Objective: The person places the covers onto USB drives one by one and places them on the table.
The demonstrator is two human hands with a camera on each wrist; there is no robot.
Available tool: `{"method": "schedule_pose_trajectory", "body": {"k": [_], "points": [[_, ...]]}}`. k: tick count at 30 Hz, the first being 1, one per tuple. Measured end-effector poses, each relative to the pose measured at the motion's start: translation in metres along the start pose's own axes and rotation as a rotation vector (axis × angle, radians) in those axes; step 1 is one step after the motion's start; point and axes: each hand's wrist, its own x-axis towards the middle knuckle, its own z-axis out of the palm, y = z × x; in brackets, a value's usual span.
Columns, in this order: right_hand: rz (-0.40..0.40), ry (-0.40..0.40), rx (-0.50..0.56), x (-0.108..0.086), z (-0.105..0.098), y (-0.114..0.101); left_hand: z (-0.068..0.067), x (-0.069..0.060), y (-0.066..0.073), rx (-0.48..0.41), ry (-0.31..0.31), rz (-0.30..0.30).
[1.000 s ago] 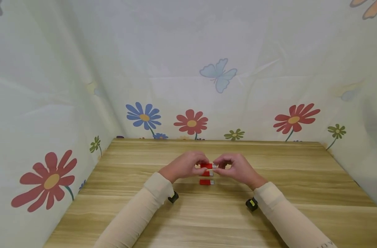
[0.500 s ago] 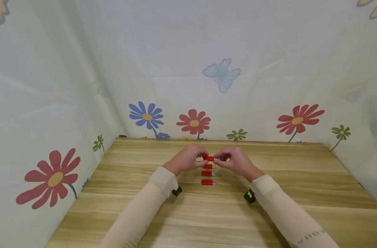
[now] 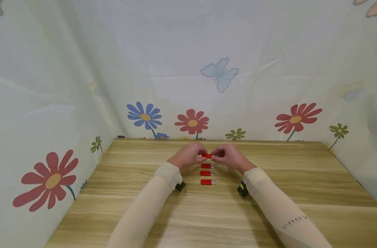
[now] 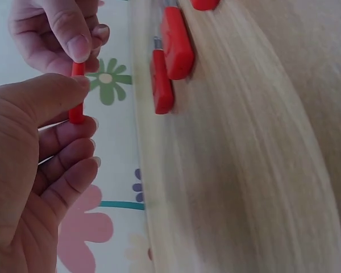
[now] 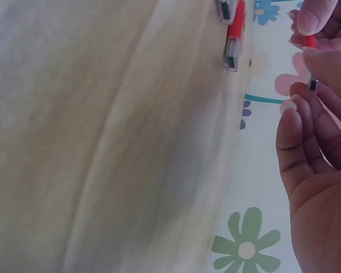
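Note:
A red USB flash drive [image 3: 208,156] with a clear plug end is held between both hands, its red body to the left. My left hand [image 3: 188,155] pinches the red body between thumb and forefinger; its other fingers curl loosely in the left wrist view. At the opposite end, the thumb and fingers of my right hand [image 3: 233,158] pinch the clear part, whose dark tip shows in the right wrist view. Nearer to me lie three like drives in a column: one farthest [image 3: 207,166], a middle drive [image 3: 206,173] and a nearest drive [image 3: 208,182].
The wood-grain tabletop [image 3: 213,213] carries the drives. Behind it rises a pale curtain [image 3: 253,86] printed with flowers and a butterfly; more curtain stands at both sides. Black wrist cameras hang under the left [image 3: 180,186] and right sleeves [image 3: 242,189].
Both hands have moved away from me with the held drive, toward the table's back. The third drive in the column, hidden a second ago, now lies in plain sight, with a wider gap to the hands.

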Motion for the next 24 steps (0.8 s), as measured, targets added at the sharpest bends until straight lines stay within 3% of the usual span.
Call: {"method": "schedule_pose_trajectory", "body": {"k": [6, 14, 24], "points": [[0.031, -0.067, -0.003, 0.011, 0.003, 0.006, 0.006, 0.008, -0.003, 0.008, -0.049, -0.068], [0.09, -0.115, -0.029, 0.02, 0.006, 0.01, 0.013, 0.015, -0.01, 0.043, -0.068, -0.059], [0.07, -0.137, -0.065, 0.023, 0.008, 0.014, 0.016, 0.02, -0.011, 0.05, -0.115, -0.065]]}}
